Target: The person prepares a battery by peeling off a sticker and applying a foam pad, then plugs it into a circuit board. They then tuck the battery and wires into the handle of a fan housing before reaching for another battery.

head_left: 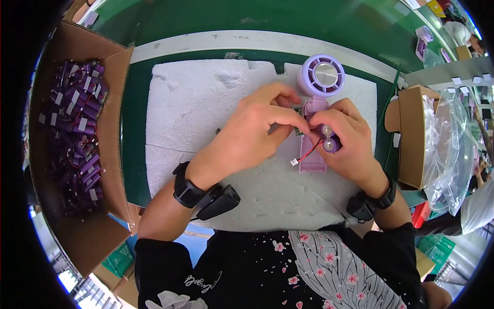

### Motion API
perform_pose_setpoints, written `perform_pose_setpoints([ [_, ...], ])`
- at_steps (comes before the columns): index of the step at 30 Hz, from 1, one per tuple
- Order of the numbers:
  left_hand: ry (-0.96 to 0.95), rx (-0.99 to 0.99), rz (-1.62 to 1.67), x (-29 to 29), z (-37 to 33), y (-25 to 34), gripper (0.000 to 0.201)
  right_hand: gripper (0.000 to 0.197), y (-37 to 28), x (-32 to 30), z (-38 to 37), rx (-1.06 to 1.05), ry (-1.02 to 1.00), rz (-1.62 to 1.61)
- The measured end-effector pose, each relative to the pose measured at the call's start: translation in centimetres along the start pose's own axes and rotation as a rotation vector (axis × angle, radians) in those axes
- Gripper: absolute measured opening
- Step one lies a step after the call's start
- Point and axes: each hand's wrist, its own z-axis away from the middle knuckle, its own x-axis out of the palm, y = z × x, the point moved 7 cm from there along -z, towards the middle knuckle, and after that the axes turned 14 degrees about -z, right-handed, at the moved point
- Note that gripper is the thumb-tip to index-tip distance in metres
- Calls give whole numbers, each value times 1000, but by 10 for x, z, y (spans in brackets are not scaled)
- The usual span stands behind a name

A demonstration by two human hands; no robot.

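Note:
A lilac handheld fan [321, 75] lies on a white foam pad, its round head at the far side and its open handle shell [313, 164] toward me. My right hand [350, 136] is closed around a purple battery pack [332, 143] over the shell. Red and black wires run from the pack to a small white connector [294, 161]. My left hand [252, 123] has its fingers closed at a small green circuit board [298, 129] beside the handle. Fingertips of both hands meet there and partly hide the board.
The foam pad [206, 103] rests on a green table. At left stands a cardboard box [116, 134] with many purple wired battery packs [82, 123]. On the right are a smaller carton [411, 139] and clear plastic bags [445, 159]. Another fan [423, 41] lies at the far right.

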Motion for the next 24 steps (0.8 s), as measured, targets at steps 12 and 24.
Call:
perform_pose_setpoints([
  [12,-25,-109,131,3,1,7,24,37,-4,3,2,-6,-55,63],
  [24,-121,-119,240,5,0,1,25,33,-1,-6,4,-100,51,-34],
])
